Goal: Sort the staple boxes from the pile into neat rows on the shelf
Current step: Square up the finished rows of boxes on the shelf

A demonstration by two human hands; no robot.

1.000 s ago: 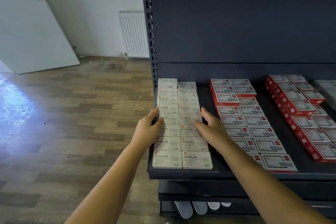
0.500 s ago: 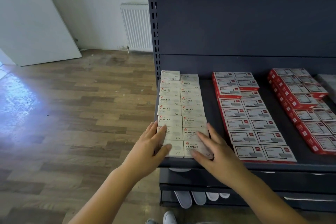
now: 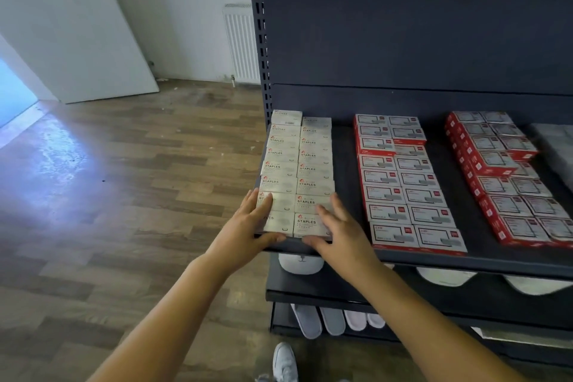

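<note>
Cream staple boxes (image 3: 299, 169) lie in two neat rows at the left end of the dark shelf (image 3: 465, 260). My left hand (image 3: 245, 226) rests flat against the left side of the two front boxes, thumb along their front edge. On the right side of the same boxes my right hand (image 3: 338, 229) lies with straight fingers, its thumb also at the front edge. Red-and-white staple boxes (image 3: 406, 186) fill two rows in the middle, and a further red group (image 3: 502, 177) sits to the right, partly stacked.
A dark back panel (image 3: 418, 25) and perforated upright (image 3: 260, 40) close the shelf. Lower shelves hold white round items (image 3: 300, 263) and slippers (image 3: 331, 319). A wooden floor (image 3: 124, 195), white door (image 3: 71, 25) and radiator (image 3: 242, 43) lie left. My shoe (image 3: 283, 363) shows below.
Both hands have slid from the middle of the cream rows toward me to the front boxes, then settled a little closer around them. The view has shifted slightly.
</note>
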